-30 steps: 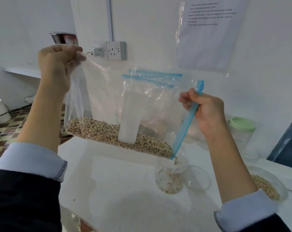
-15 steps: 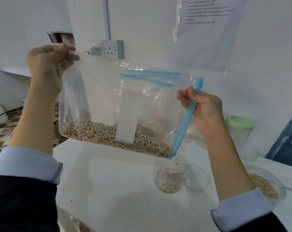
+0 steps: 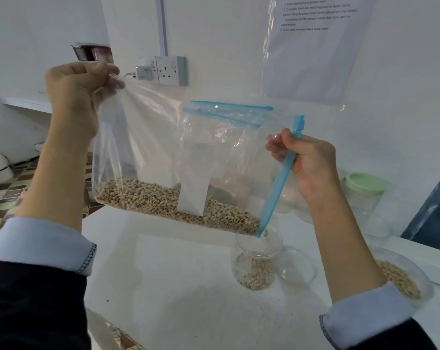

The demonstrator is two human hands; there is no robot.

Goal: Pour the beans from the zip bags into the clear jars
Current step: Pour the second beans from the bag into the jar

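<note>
Over the last second little has shifted: the zip bag [image 3: 163, 152] hangs at the same slant above the open jar [image 3: 258, 258], its low corner at the jar's mouth, and the pile of beans [image 3: 173, 203] along the bag's lower edge looks no smaller — so the pour is, by my judgement, a slow trickle or stalled, and most of the beans have yet to go in. The left hand [image 3: 75, 94] has the bag's far upper corner bunched in curled fingers, up and left of the jar; the right hand [image 3: 312, 165] is closed round the blue zip strip [image 3: 279, 183], directly above the jar. Counted: one bag in hand; one open jar with a shallow layer of beans; its clear lid [image 3: 298, 267] just right of it; one green-lidded jar [image 3: 364, 195] behind and right of the jar — other clear jars beside that are too faint to count; one dish of beans [image 3: 400, 276] further right, partly behind the right sleeve.
</note>
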